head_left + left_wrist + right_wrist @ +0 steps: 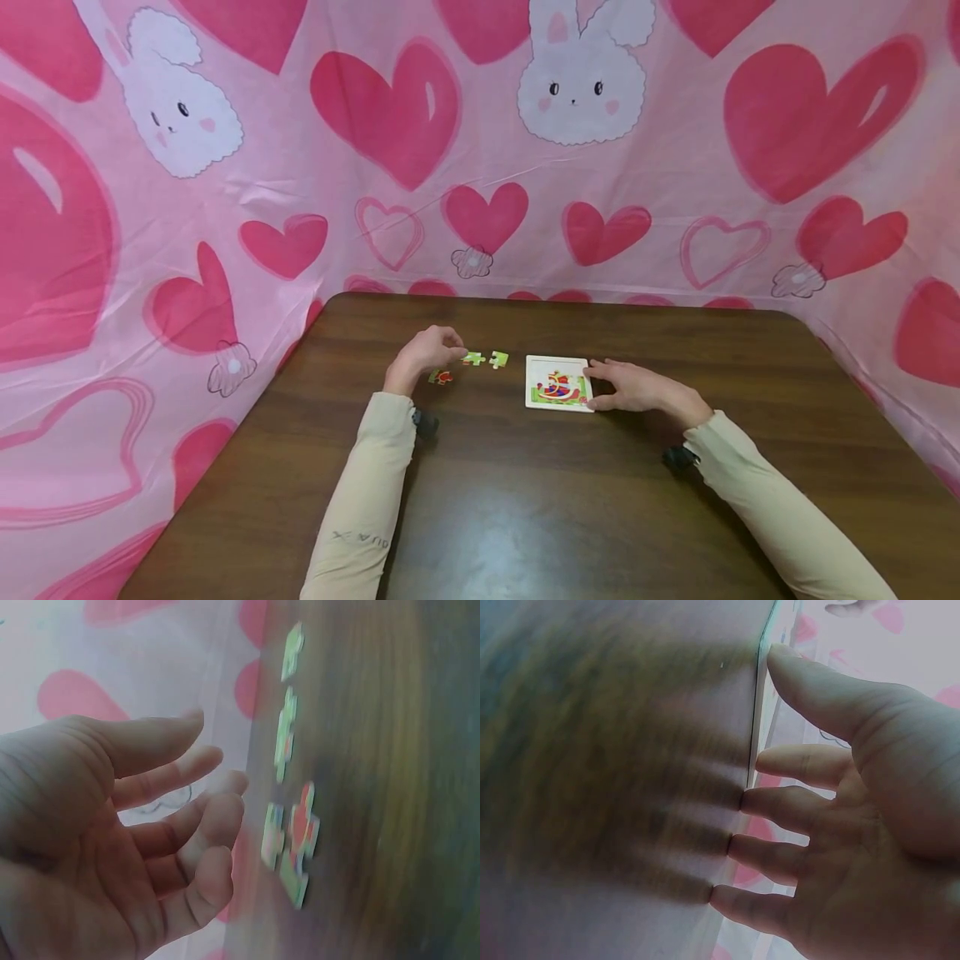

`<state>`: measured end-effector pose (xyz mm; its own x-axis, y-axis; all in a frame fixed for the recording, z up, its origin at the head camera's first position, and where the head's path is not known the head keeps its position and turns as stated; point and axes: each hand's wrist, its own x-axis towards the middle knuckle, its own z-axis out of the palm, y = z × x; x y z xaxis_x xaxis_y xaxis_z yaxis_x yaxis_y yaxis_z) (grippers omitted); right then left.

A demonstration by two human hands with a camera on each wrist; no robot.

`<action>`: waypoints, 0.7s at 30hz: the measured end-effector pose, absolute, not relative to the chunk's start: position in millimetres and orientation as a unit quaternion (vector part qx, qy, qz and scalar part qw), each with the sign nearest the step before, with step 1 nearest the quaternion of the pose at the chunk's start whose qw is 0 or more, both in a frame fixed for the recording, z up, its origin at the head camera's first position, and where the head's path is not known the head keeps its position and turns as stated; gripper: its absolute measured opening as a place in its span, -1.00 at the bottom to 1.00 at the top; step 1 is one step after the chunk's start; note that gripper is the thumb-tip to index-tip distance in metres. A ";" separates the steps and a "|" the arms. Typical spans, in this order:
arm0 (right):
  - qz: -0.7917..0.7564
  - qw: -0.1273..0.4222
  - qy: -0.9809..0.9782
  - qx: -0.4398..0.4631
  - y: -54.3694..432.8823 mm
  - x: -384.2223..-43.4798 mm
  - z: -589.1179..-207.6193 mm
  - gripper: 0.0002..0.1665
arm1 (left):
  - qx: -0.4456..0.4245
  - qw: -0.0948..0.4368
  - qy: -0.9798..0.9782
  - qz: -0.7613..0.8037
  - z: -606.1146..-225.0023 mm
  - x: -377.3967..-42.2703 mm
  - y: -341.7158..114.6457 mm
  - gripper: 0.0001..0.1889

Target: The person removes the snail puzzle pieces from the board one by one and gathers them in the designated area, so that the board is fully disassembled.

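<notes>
My left hand (431,354) hovers over loose jigsaw pieces left of the puzzle tray, its fingers loosely bent and nothing between them. Under and beside it lie a red-and-green piece (442,377) and two mostly green ones, a nearer piece (474,359) and one farther right (498,359). The left wrist view shows several pieces flat on the table, among them a red one (301,825). My right hand (633,387) is at the right edge of a white-framed square puzzle tray (534,367), thumb and index finger touching it. The other right fingertips (731,844) meet the tabletop.
The dark brown wooden table (480,500) has rounded far corners. Behind it and along both sides hangs a pink cloth (480,158) with hearts and rabbits. A partly assembled colourful picture (558,390) lies inside the tray.
</notes>
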<state>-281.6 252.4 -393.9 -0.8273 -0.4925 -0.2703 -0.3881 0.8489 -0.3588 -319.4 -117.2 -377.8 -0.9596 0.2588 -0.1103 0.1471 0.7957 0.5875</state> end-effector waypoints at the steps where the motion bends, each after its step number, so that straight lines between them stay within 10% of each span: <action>1: -0.144 0.179 0.945 -0.233 252.5 -281.6 -394.1 -0.11 | 0.108 0.095 0.941 0.307 -378.1 -319.3 -114.3 -0.72; 21: -0.144 0.178 0.944 -0.238 250.8 -282.3 -394.0 -0.11 | 0.094 0.138 0.910 0.380 -376.7 -321.3 -57.5 -0.69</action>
<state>-282.3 250.8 -394.0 -0.8232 -0.5005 -0.2681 -0.3979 0.8453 -0.3565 -321.3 -57.5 -376.7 -0.9440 0.2766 -0.1800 0.0664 0.6934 0.7175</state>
